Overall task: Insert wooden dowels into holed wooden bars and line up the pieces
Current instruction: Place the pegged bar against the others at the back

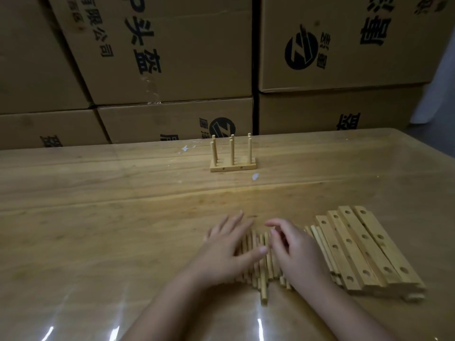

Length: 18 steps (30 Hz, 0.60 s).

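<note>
Fingers (235, 223) atop slim, pale, loose dowels (263, 289)

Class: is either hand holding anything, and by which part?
The left hand lies flat on the loose dowels, holding none. The right hand curls over them; its grip cannot be told.

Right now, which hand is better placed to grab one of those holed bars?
Probably the right hand. The holed bars lie just to its right, while the left hand rests on the dowels farther away, with the right hand between.
</note>
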Motion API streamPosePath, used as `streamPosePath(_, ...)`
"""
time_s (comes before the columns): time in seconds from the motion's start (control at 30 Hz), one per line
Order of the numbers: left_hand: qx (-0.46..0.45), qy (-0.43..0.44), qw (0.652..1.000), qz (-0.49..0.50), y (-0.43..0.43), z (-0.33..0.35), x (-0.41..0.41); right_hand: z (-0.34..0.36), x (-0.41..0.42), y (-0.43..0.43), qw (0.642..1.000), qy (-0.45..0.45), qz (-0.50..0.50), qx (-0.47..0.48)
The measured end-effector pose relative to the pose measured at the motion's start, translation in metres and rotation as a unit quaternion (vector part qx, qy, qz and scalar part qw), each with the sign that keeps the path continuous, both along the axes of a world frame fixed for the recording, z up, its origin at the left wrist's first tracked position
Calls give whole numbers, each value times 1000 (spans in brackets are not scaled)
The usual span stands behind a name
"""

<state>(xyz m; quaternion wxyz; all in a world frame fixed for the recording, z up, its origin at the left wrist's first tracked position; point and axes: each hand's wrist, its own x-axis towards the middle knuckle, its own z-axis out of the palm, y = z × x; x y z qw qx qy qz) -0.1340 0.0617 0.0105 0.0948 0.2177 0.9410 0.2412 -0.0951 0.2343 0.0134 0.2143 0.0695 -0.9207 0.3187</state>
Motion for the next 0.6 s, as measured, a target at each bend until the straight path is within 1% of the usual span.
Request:
streamPosePath(0.1, 3, 42, 999, -19, -1, -9, 11, 1, 4, 2, 999, 46, 2, 9)
streamPosePath(0.2, -48, 72, 995, -41, 2, -17, 11, 1, 7, 2, 995, 78, 16, 53)
streamPosePath(0.3, -63, 79, 994, -40, 3, -21, 9, 3, 7, 3, 990, 111, 7, 82)
streamPosePath(0.37, -60, 85, 994, -37, 3, -23, 7, 7, 8, 5, 983, 134, -48, 113)
streamPosePath(0.43, -62, 90, 993, -38, 3, -24, 6, 12, 10, 9, 971, 136, -131, 148)
streamPosePath(0.5, -58, 91, 993, -38, 4, -25, 6, 18, 11, 16, 955, 97, -205, 190)
streamPosePath(0.53, -55, 91, 994, -38, 4, -26, 6, 22, 10, 20, 946, 47, -237, 216)
streamPosePath(0.6, -50, 91, 994, -37, 4, -27, 6, 28, 9, 32, 913, -88, -295, 269)
